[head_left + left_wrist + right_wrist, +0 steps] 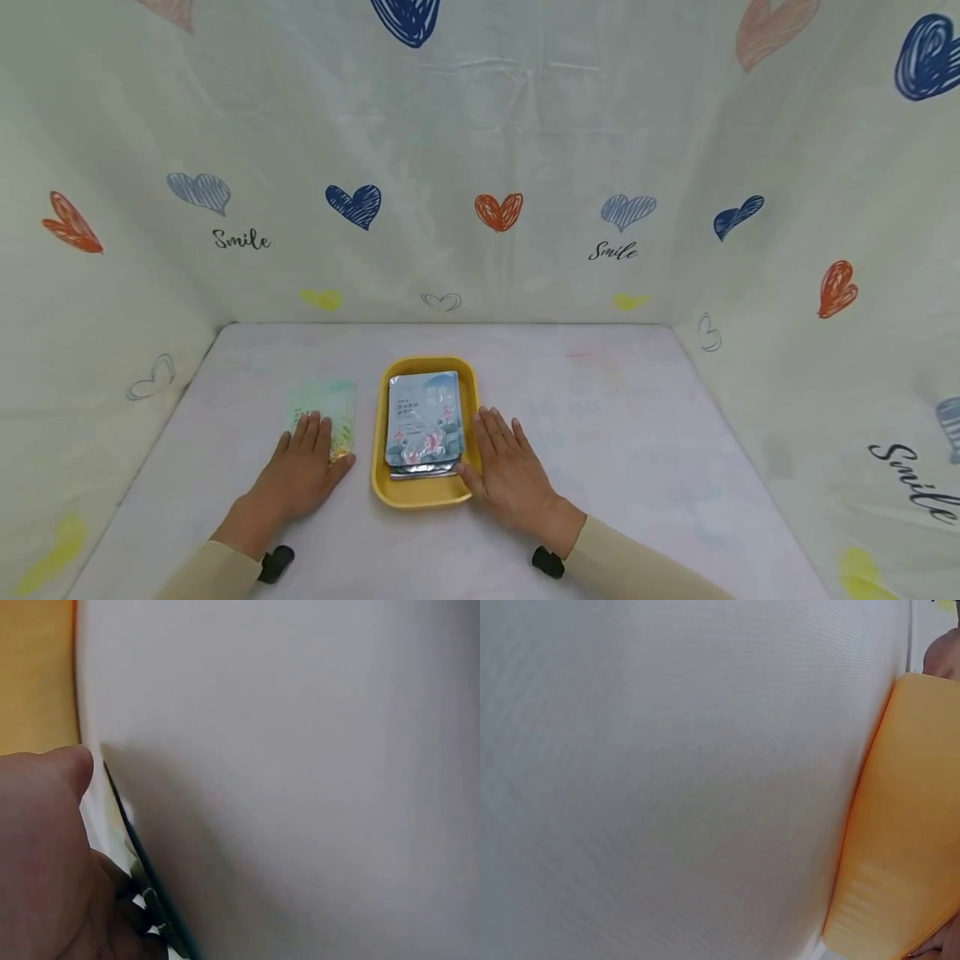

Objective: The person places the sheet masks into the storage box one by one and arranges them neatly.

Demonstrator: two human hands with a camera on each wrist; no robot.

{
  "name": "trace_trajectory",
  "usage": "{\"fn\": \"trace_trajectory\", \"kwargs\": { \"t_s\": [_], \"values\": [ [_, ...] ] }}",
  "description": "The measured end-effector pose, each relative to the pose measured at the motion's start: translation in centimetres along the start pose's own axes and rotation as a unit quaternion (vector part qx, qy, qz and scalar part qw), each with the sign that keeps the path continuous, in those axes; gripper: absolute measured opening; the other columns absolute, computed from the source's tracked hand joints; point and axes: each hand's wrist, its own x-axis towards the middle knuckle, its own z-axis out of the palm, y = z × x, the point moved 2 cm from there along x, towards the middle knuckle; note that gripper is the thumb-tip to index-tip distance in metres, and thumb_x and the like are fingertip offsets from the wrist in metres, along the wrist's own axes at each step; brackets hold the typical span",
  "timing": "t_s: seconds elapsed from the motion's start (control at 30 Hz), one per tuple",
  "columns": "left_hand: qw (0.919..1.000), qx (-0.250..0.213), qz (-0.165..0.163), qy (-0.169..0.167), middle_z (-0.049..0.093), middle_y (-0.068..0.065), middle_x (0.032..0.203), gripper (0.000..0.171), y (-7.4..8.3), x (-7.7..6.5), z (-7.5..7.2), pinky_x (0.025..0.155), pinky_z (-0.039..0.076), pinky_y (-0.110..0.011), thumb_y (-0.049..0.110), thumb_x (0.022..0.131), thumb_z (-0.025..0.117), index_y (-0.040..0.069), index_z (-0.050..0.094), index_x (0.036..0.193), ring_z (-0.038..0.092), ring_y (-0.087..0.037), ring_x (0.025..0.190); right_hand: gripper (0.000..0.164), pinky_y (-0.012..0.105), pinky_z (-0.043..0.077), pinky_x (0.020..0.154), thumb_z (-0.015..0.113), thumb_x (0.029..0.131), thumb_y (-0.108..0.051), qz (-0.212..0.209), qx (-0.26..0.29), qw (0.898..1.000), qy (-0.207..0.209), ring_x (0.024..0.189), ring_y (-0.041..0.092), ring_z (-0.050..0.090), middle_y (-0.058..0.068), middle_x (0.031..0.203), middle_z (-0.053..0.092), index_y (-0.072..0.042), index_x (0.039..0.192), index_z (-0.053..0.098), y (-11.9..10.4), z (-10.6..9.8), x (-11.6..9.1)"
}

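Note:
My left hand lies palm down with its fingers extended over the lower part of a pale green flat packet. In the left wrist view the packet shows almost edge-on beneath the fingers. Right of it stands a yellow tray holding a small stack of flat sachets. The top sachet is light blue with pink flowers; silver edges of others show below it. My right hand rests against the tray's right side, fingers straight, its thumb at the rim near the stack's lower corner.
A white table bears the tray and packet. Pale cloth walls printed with hearts and the word Smile close in the back and both sides. Each wrist carries a small black camera on its band.

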Motion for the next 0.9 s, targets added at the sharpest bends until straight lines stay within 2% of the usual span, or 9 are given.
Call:
{"fn": "trace_trajectory", "kwargs": {
  "t_s": [0.2,0.37,0.47,0.57,0.67,0.8,0.9],
  "values": [
    [0.9995,-0.005,0.007,-0.029,0.026,-0.041,0.164,0.084,2.4,-2.0,0.5,0.12,0.024,-0.076,0.05,0.108,0.053,-0.017,0.035,0.155,0.023,-0.059,0.154,0.08,0.057,0.022,0.13,0.038,0.111,-0.056,0.001,0.002,1.0,0.001,0.163,0.033,0.022,0.018,0.174,0.024,0.001,0.166,0.026,0.0,-0.2,-0.1],
    [0.9994,0.0,0.011,-0.033,0.034,-0.037,0.163,0.079,2.7,-2.4,0.0,0.118,0.031,-0.074,0.049,0.107,0.057,-0.012,0.041,0.155,0.03,-0.056,0.152,0.08,0.058,0.021,0.131,0.039,0.111,-0.056,0.003,0.007,1.0,-0.003,0.163,0.033,0.022,0.018,0.174,0.024,0.001,0.166,0.026,-0.1,-0.3,0.0],
    [0.9998,0.003,0.014,-0.011,0.043,-0.036,0.158,0.074,1.7,-2.0,-0.9,0.114,0.039,-0.071,0.042,0.104,0.065,-0.01,0.046,0.153,0.041,-0.056,0.146,0.079,0.058,0.02,0.131,0.039,0.111,-0.055,0.004,0.01,1.0,-0.006,0.163,0.033,0.021,0.017,0.175,0.023,0.001,0.166,0.026,-0.1,-0.4,0.0],
    [0.9997,0.002,0.007,0.022,0.051,-0.036,0.15,0.071,-0.1,-1.2,-2.1,0.108,0.044,-0.07,0.037,0.1,0.072,-0.01,0.05,0.149,0.049,-0.057,0.137,0.079,0.058,0.02,0.131,0.04,0.111,-0.054,0.005,0.01,1.0,-0.005,0.163,0.033,0.021,0.017,0.175,0.023,0.001,0.166,0.026,-0.1,-0.4,-0.1],
    [0.9983,0.017,0.003,0.056,0.055,-0.036,0.141,0.072,-1.9,0.0,-3.2,0.1,0.048,-0.071,0.039,0.098,0.075,-0.01,0.053,0.145,0.053,-0.057,0.127,0.079,0.058,0.02,0.131,0.041,0.111,-0.054,0.005,0.008,1.0,-0.002,0.163,0.033,0.021,0.017,0.175,0.023,0.001,0.166,0.025,-0.1,-0.4,-0.1],
    [0.9941,0.053,0.03,0.09,0.059,-0.033,0.131,0.075,-3.6,1.3,-4.0,0.091,0.051,-0.069,0.047,0.094,0.077,-0.007,0.057,0.141,0.056,-0.055,0.117,0.079,0.058,0.02,0.131,0.04,0.111,-0.055,0.005,0.007,1.0,-0.001,0.163,0.033,0.022,0.017,0.175,0.024,0.001,0.166,0.026,-0.1,-0.3,-0.1],
    [0.9921,0.061,0.056,0.094,0.06,-0.031,0.128,0.077,-4.4,2.0,-4.1,0.09,0.05,-0.068,0.051,0.091,0.079,-0.005,0.059,0.14,0.055,-0.054,0.116,0.08,0.058,0.021,0.131,0.039,0.111,-0.056,0.005,0.007,1.0,-0.002,0.163,0.033,0.022,0.017,0.175,0.024,0.0,0.166,0.026,-0.2,-0.4,-0.1]
  ]
}}
